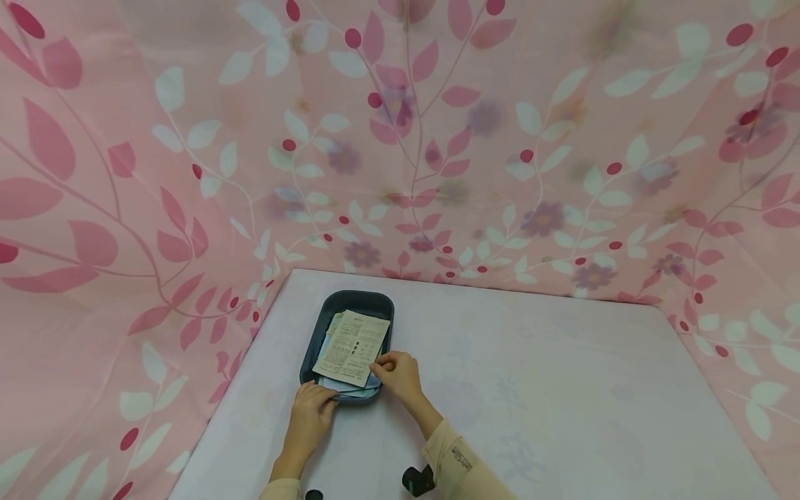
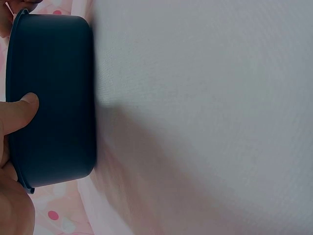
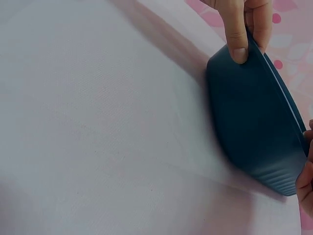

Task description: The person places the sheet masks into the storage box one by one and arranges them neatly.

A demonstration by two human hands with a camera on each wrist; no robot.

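Observation:
A dark blue rectangular plastic tub stands on the table. Inside it, a cream printed paper sheet lies on top of bluish and greenish papers. My left hand grips the tub's near left rim, its thumb against the outer wall. At the right side, my right hand has its thumb and fingers curled together at the sheet's right edge, seeming to pinch it. Only part of that hand shows beside the rim in the right wrist view, so its hold is partly hidden.
The white-covered table extends to the right of the tub. Pink floral cloth hangs behind and around it. A black device sits by my right sleeve, and another dark piece shows near the left forearm.

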